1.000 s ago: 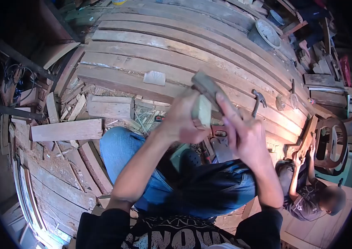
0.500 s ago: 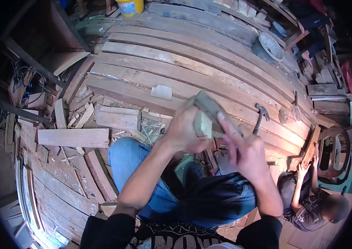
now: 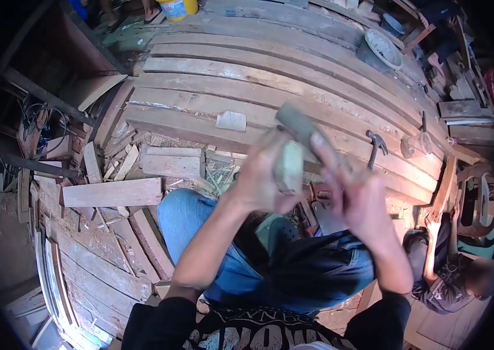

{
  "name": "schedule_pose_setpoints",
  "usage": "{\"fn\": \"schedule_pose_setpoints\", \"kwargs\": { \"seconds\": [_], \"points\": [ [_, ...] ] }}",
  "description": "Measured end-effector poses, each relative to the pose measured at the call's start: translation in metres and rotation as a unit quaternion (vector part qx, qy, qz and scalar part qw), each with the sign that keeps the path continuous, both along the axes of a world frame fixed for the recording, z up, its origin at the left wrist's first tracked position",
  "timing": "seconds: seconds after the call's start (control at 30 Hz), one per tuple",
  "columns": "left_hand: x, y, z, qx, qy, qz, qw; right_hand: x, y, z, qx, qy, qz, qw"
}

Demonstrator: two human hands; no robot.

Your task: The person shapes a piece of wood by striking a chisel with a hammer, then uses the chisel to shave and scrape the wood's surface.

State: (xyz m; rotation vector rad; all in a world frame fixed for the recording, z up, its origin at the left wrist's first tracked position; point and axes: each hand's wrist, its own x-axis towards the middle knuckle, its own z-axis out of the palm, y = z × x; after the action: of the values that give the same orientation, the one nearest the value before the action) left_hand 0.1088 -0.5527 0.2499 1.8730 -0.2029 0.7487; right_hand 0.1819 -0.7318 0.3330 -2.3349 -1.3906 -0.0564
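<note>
In front of my knees, my left hand (image 3: 258,172) is wrapped round a short pale wooden block (image 3: 289,168), held with one end face toward me. My right hand (image 3: 361,189) is closed on a grey-brown bar-shaped piece (image 3: 297,122), its forefinger stretched along it. This bar slants up and left, just beyond the pale block; whether the two touch is not clear. Motion blurs both hands. A claw hammer (image 3: 376,146) lies on the planks to the right of my right hand.
Long wooden planks (image 3: 206,87) spread out ahead, with a folded piece of paper (image 3: 231,121) on them. Offcuts (image 3: 113,192) and shavings are scattered at left. A grey basin (image 3: 379,51) and yellow bucket (image 3: 178,8) stand at the back. Another person (image 3: 454,280) works at lower right.
The bar in my right hand has shifted up and away from the pale block. My right hand has moved slightly right, and the whole view has shifted a little.
</note>
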Motion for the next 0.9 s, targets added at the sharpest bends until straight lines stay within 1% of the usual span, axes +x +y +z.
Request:
{"fn": "schedule_pose_setpoints", "kwargs": {
  "seconds": [0.03,0.07,0.1,0.13,0.2,0.27,0.3,0.37,0.4,0.43,0.47,0.5,0.53,0.57,0.6,0.63,0.67,0.7,0.77,0.8,0.83,0.87,0.9],
  "points": [
    [-0.004,-0.005,0.001,0.0,0.006,-0.004,1.0,0.005,0.0,-0.001,0.005,-0.022,-0.014,1.0],
    [-0.005,-0.01,0.002,-0.02,0.018,-0.022,0.999,0.006,-0.002,-0.002,-0.028,-0.036,-0.018,0.999],
    [-0.001,-0.012,0.003,-0.038,0.023,-0.037,0.998,0.005,-0.004,-0.002,-0.029,-0.039,-0.021,0.999],
    [-0.001,-0.009,0.002,-0.031,0.001,-0.054,0.998,0.0,-0.005,-0.001,-0.018,-0.031,-0.027,0.999],
    [-0.002,-0.014,0.0,-0.049,0.001,-0.06,0.997,-0.002,-0.005,-0.004,-0.007,-0.02,-0.034,0.999],
    [-0.003,-0.015,0.001,-0.068,0.004,-0.066,0.995,0.001,-0.006,-0.008,0.076,0.049,-0.028,0.996],
    [-0.002,-0.013,0.004,-0.065,0.009,-0.072,0.995,-0.001,-0.007,-0.007,0.073,0.05,-0.029,0.996],
    [0.0,-0.009,0.004,-0.063,0.009,-0.076,0.995,-0.003,-0.007,-0.004,0.14,0.074,-0.031,0.987],
    [-0.001,-0.008,-0.001,-0.056,0.013,-0.063,0.996,-0.002,-0.01,-0.004,0.13,0.038,0.009,0.991],
    [-0.001,-0.006,-0.007,-0.048,0.017,-0.049,0.997,-0.007,-0.012,-0.002,0.129,0.038,0.012,0.991],
    [0.004,-0.002,-0.011,-0.02,-0.041,-0.061,0.997,-0.015,-0.014,0.003,0.061,0.04,0.019,0.997],
    [0.004,-0.001,-0.013,-0.02,-0.039,-0.059,0.997,-0.023,-0.015,0.007,-0.009,0.043,0.026,0.999],
    [0.003,-0.001,-0.011,-0.049,0.002,-0.048,0.998,-0.029,-0.016,0.011,-0.023,0.088,0.047,0.995],
    [0.002,0.0,-0.01,-0.078,0.042,-0.035,0.995,-0.027,-0.016,0.01,-0.024,0.091,0.049,0.994],
    [0.002,0.0,-0.011,-0.078,0.044,-0.033,0.995,-0.022,-0.015,0.009,-0.022,0.077,0.048,0.996],
    [0.001,-0.003,-0.012,-0.063,0.038,-0.04,0.996,-0.016,-0.014,0.008,-0.02,0.064,0.045,0.997],
    [0.001,-0.005,-0.013,-0.048,0.033,-0.048,0.997,-0.004,-0.011,0.006,-0.024,0.074,0.015,0.997],
    [0.001,-0.007,-0.014,-0.033,0.025,-0.059,0.997,-0.009,-0.012,0.007,-0.026,0.075,0.011,0.997],
    [0.004,-0.003,-0.012,-0.029,0.02,-0.065,0.997,-0.019,-0.011,0.012,-0.067,0.045,0.049,0.995],
    [0.003,0.0,-0.013,-0.026,0.022,-0.066,0.997,-0.02,-0.013,0.008,-0.053,0.049,0.095,0.993],
    [0.002,0.003,-0.013,-0.019,0.026,-0.067,0.997,-0.013,-0.014,0.002,-0.054,0.049,0.099,0.992],
    [0.009,0.006,-0.022,0.021,-0.047,-0.042,0.998,-0.001,-0.014,-0.005,-0.037,0.043,0.065,0.996],
    [0.006,0.002,-0.029,0.022,-0.041,-0.043,0.998,0.005,-0.014,-0.009,-0.023,0.041,0.027,0.999]
  ]
}}
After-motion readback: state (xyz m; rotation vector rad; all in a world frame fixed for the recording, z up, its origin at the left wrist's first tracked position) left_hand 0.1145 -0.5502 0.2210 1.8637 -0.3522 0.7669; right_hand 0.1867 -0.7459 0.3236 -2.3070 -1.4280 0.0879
